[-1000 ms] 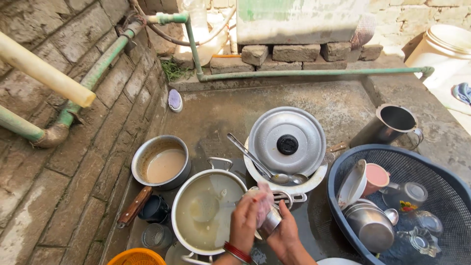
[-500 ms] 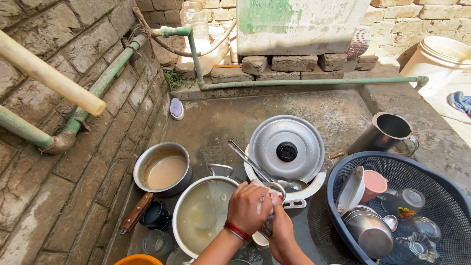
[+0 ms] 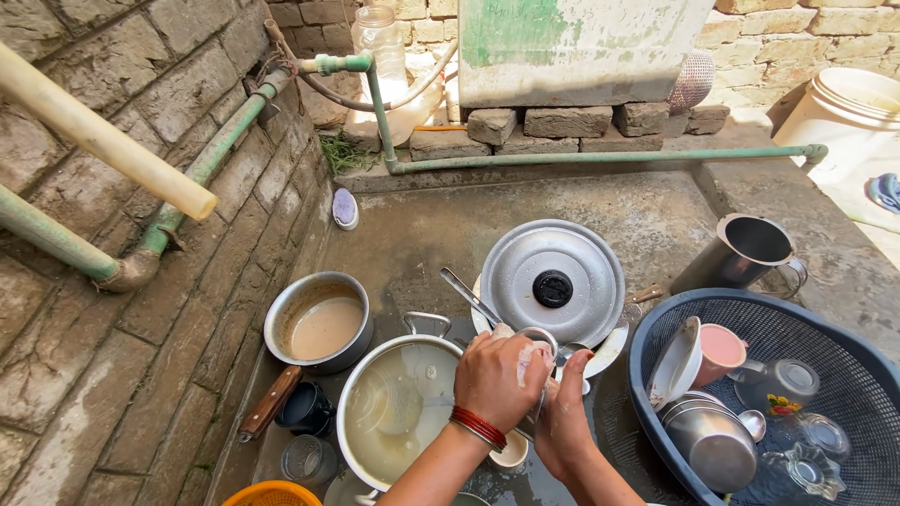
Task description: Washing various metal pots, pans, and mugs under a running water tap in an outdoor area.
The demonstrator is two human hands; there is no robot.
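- A small steel cup [image 3: 542, 339] is held tight in the grip of the left hand [image 3: 500, 378], above the edge of a big pot.
- The cup is also touched by the right hand [image 3: 565, 412] from below; its fingers are curled on the cup.
- White soap foam is seen on the left hand, and red bangles [image 3: 478, 427] are worn on its wrist.
- Just left of the hands, the big pot [image 3: 398, 412] is filled with cloudy water.
- Behind the cup, a round steel lid [image 3: 553, 281] is laid on a plate, with a spoon [image 3: 469, 297] beside it.
- Further left, a smaller pan [image 3: 319, 323] of brown water is set on the wet surface [image 3: 441, 225].
- To the right, washed cups and bowls are kept in a dark basket [image 3: 844, 347], and a steel jug [image 3: 745, 251] is stood behind it.
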